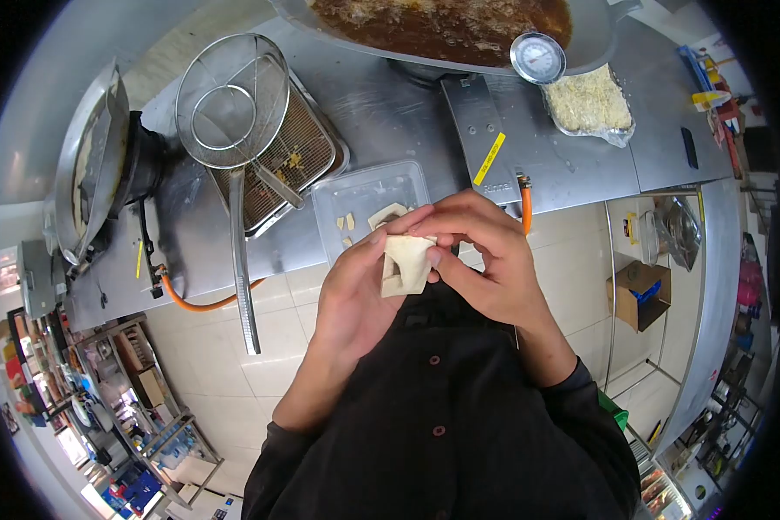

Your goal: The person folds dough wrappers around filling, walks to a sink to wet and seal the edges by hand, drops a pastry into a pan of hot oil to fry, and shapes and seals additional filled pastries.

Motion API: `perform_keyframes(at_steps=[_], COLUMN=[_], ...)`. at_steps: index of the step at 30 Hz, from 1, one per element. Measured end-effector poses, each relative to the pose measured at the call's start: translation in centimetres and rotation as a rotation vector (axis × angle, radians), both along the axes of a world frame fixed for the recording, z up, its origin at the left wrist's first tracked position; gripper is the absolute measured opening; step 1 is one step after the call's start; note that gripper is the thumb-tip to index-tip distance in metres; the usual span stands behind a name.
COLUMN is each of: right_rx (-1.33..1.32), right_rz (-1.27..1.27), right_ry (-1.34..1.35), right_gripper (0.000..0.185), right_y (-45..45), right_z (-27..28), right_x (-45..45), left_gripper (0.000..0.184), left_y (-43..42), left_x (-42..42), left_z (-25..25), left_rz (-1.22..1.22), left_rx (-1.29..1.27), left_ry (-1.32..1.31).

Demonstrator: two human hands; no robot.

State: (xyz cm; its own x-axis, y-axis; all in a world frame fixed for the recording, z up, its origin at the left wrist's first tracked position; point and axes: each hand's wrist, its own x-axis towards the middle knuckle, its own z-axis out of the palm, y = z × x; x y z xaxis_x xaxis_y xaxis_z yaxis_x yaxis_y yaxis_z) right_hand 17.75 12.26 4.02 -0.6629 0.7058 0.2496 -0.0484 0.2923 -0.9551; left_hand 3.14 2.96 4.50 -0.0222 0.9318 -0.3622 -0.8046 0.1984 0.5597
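A pale, folded piece of dough (410, 264) is held between both hands above the table's front edge. My left hand (353, 290) supports it from the left, fingers curled behind it. The fingertips and thumb of my right hand (485, 251) pinch its upper right side. Just behind the hands lies a clear plastic tray (328, 208), with several small pale dough pieces (345, 223) and a larger pale piece (388, 214) in it, partly hidden by my fingers.
Strainers (232, 165) rest over a wire-mesh tray (299, 130) at left. A large pan (459, 62) of brown oil carries a dial thermometer (538, 58). Pale shreds fill a wrapped tray (588, 101) at right. Another pan (91, 165) stands far left; orange hoses (527, 208) hang at the edge.
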Motion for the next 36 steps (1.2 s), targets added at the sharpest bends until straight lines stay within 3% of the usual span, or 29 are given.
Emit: perform_keyframes(at_steps=[14, 18, 26, 30, 32, 36], right_rx=[-0.041, -0.118, -0.123, -0.482, -0.473, -0.288], right_rz=[-0.021, 0.013, -0.142, 0.045, 0.031, -0.003], right_ry=[-0.037, -0.067, -0.13, -0.046, -0.047, -0.036], right_gripper=[0.033, 0.032, 0.041, 0.048, 0.045, 0.036], right_y=[-0.3, -0.1, -2.2, -3.4, -3.6, -2.9], right_z=[-1.4, -3.2, -6.3, -5.9, -5.8, -7.1], right_x=[-0.7, -1.7, -3.8, -4.8, -5.2, -5.2], left_gripper=[0.05, 0.045, 0.047, 0.05, 0.049, 0.039], left_y=[0.1, -0.3, -1.0, -1.3, -1.6, -2.4], left_x=[0.4, 0.2, -0.6, -1.0, -1.2, -3.4], left_z=[-2.0, -3.5, -5.0, -4.9, -5.2, -6.8], left_rz=[0.077, 0.077, 0.353, 0.422, 0.398, 0.295], left_rx=[0.043, -0.002, -0.027, -0.002, 0.01, 0.027], left_ry=[-0.066, 0.128, 0.163, 0.11, 0.098, 0.358])
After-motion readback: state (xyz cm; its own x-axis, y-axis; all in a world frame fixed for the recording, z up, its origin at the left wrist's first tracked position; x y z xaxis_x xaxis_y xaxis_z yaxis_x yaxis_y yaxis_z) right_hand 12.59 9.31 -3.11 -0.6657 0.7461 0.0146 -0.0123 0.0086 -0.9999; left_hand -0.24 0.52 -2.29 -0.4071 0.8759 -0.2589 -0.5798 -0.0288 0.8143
